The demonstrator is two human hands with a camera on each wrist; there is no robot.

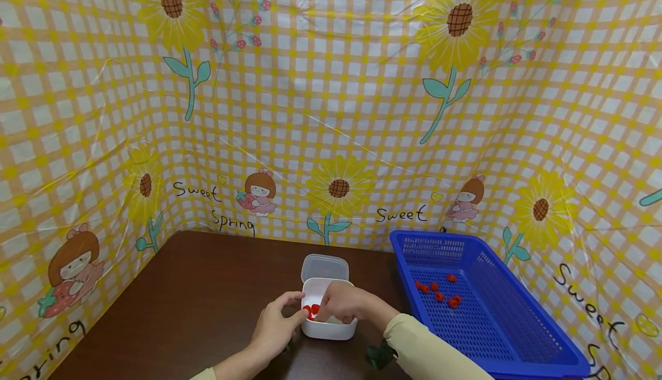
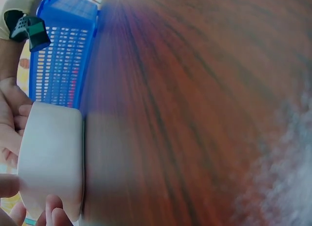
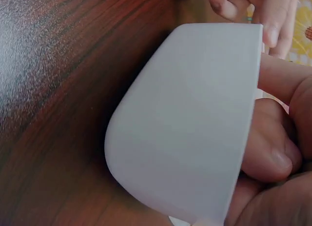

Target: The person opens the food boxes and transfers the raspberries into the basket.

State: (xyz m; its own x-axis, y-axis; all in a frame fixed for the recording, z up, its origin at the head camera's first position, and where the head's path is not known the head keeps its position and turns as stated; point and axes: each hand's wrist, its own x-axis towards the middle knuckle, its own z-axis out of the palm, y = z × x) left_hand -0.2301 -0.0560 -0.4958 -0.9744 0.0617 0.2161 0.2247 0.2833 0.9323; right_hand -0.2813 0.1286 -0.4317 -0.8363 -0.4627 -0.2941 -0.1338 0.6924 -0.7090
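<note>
steadying seems given by the left hand (image 1: pixel 276 323), digits spread at the near-left rim of the white plastic box (image 1: pixel 329 331) on the table (image 1: pixel 222 288); whether anything is pinched by the right hand (image 1: pixel 345 301) inside cannot be told. probably light and smooth, the box is best held by opposite walls, its red berry-like pieces (image 1: pixel 315 309) singly.

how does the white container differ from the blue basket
Size: the white container is much smaller than the blue basket.
Walls: the white container's are smooth and solid, while the blue basket's are perforated.
Hands: the right hand reaches into the white container; neither hand is in the blue basket.
Shared: both are open-topped and hold small red pieces.
</note>
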